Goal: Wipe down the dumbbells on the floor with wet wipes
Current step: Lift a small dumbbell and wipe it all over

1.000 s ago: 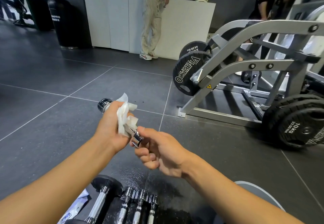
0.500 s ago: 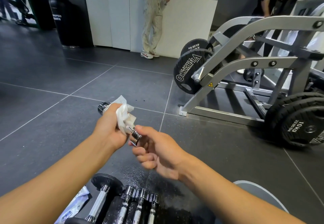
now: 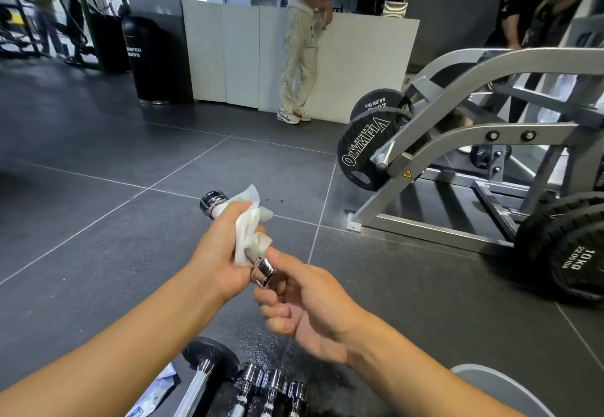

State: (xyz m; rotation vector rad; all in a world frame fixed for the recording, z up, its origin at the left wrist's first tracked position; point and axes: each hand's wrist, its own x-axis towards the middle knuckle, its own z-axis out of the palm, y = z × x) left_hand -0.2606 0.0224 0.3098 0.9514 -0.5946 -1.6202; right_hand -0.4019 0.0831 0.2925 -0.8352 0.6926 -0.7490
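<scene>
While the dumbbell slants away-left, left hand grips it through a wipe, right hand its near end.

A gym – weight plates, steel machine frame.

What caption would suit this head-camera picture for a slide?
Left hand wraps a white wet wipe around a small chrome dumbbell while the right hand grips its near end.

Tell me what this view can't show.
Head view:
Handle of the chrome dumbbell: covered by the wet wipe and left hand.
Its near end: partly behind the right hand.
The floor dumbbells: cut off by the bottom edge.
The wipes pack: partly behind the left forearm, label unreadable.
</scene>
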